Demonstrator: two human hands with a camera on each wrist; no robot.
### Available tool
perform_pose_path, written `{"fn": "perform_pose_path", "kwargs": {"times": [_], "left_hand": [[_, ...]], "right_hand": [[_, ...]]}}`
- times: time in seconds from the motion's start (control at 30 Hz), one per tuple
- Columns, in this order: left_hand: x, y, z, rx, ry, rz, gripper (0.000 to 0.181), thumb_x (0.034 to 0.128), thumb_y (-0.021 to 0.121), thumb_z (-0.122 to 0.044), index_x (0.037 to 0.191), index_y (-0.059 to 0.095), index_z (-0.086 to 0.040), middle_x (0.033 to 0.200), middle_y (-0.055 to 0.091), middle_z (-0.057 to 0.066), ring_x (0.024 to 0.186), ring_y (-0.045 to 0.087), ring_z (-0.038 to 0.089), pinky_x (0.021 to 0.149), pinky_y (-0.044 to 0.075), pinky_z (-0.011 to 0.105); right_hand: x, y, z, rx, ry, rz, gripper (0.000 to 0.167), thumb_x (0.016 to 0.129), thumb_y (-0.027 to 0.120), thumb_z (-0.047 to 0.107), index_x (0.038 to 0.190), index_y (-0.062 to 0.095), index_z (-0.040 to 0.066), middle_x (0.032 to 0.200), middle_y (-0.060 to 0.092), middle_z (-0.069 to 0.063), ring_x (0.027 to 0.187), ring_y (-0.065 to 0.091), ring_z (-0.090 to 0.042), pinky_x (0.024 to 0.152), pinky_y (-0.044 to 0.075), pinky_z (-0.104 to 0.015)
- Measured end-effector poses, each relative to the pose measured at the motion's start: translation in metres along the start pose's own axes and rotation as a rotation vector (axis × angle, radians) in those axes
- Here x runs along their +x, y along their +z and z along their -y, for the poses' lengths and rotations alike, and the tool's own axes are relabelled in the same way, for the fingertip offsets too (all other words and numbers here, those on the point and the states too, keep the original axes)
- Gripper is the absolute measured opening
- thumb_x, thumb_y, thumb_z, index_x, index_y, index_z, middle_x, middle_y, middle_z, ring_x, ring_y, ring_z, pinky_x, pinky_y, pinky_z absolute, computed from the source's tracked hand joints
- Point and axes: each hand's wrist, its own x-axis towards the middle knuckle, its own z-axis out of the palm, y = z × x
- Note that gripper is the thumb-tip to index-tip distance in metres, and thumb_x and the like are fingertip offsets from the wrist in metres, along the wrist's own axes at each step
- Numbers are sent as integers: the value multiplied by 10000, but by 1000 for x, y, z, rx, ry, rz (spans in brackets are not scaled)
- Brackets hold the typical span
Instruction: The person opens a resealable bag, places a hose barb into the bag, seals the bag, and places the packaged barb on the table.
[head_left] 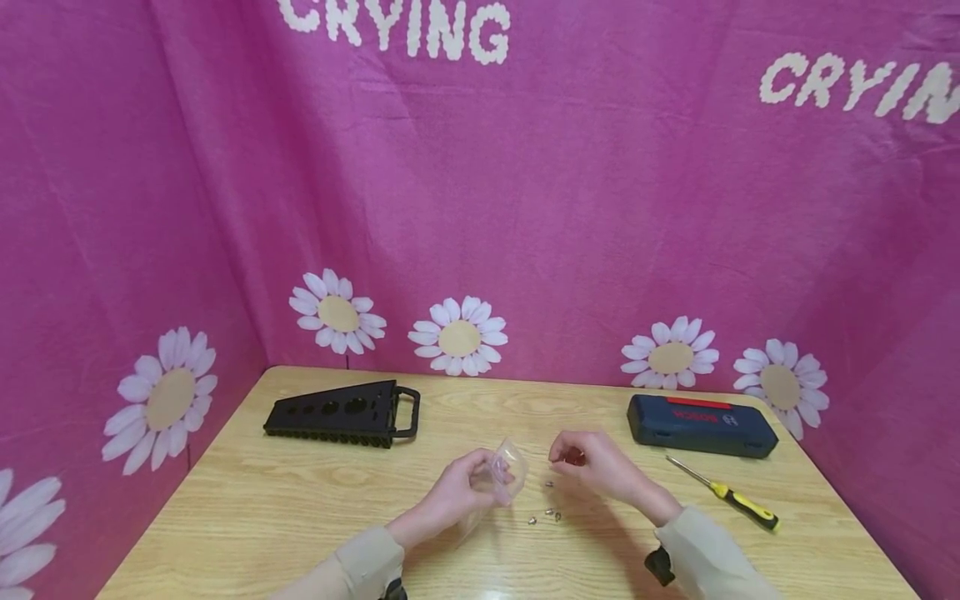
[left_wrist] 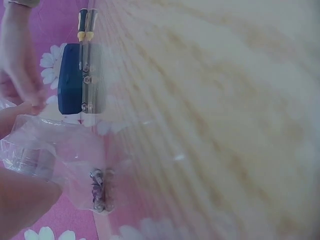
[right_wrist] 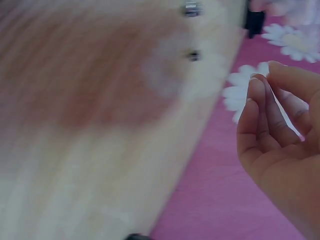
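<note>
My left hand (head_left: 459, 487) grips a clear plastic bag (head_left: 513, 472) by its upper part, holding it above the table. Several small shiny metal pieces (left_wrist: 98, 190) lie bunched at the bag's lower end in the left wrist view; their exact kind is unclear. Beside the bag's right side, my right hand (head_left: 596, 462) is raised over the table. Its fingers curl, with fingertips (right_wrist: 256, 80) close to the thumb, and nothing shows between them. Below the hands, several more small metal pieces (head_left: 550, 512) are scattered on the wood.
A black slotted tool rack (head_left: 333, 414) with a handle lies at the back left. The dark blue Bosch case (head_left: 701, 425) sits at the back right, and a yellow-and-black screwdriver (head_left: 723, 492) lies in front of it. Pink flowered cloth (head_left: 555, 208) hangs behind the wooden table (head_left: 225, 492).
</note>
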Motion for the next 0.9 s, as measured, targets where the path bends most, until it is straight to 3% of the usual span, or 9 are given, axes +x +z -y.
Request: {"fn": "perform_pose_path", "kwargs": {"times": [0.33,0.9], "left_hand": [[0,0,0,6,3,5,404,759,780,-26,1130,623,-58,1145,734,124,1196,633,361,1073,457,565],[1,0,1,3,6,1,393,759,771,-6,1120,623,-52,1138,740,123,1180,635,344,1070,448,576]], "right_hand": [[-8,21,-28,25,75,82,74,859,743,90,882,673,78,767,653,37,674,459,59,601,415,-142],[-3,29,-27,0,129,85,68,857,743,82,830,681,95,754,646,54,676,465,49,612,422,-151]]}}
